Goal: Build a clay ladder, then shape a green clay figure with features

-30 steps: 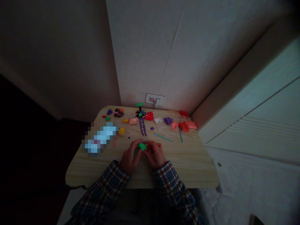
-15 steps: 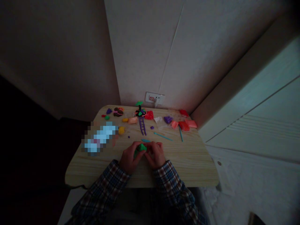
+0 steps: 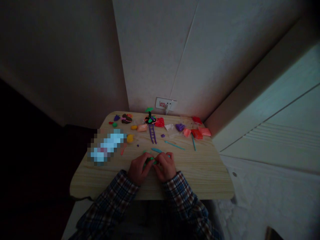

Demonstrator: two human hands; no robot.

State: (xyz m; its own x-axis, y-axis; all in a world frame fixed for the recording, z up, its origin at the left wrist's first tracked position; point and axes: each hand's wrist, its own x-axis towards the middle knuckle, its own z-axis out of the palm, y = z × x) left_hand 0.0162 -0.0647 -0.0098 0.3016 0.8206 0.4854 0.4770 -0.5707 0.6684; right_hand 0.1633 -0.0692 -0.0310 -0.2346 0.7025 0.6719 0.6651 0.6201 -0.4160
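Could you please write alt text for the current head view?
A person's left hand and right hand hold green material between them over a pale wooden table. Beyond them lie a purple ladder-shaped piece, thin blue sticks and colourful packets.

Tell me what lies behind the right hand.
Just beyond the right hand lies a blue tool, its left part visible; farther back is a thin blue stick. The hand covers some of the tool, hiding its full shape.
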